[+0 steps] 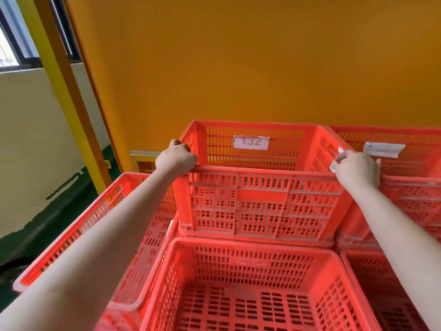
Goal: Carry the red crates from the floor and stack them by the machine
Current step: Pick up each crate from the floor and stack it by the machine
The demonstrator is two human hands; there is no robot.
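The orange panel [238, 56] rises just behind the top crate [262, 201], which sits on a stack of red crates. In front of the top crate and lower stands an open crate [238, 283]. Left of the top crate is a lower side crate [95, 223], and right of it, touching, is a neighbouring stack [410, 194]. My left hand [175, 158] grips the top crate's near left corner, fingers curled tight over the rim. My right hand [358, 168] holds its near right corner, fingers bent over the rim beside a white paper scrap [334, 167]. A white label [251, 142] reading 132 is stuck to the top crate's far wall.
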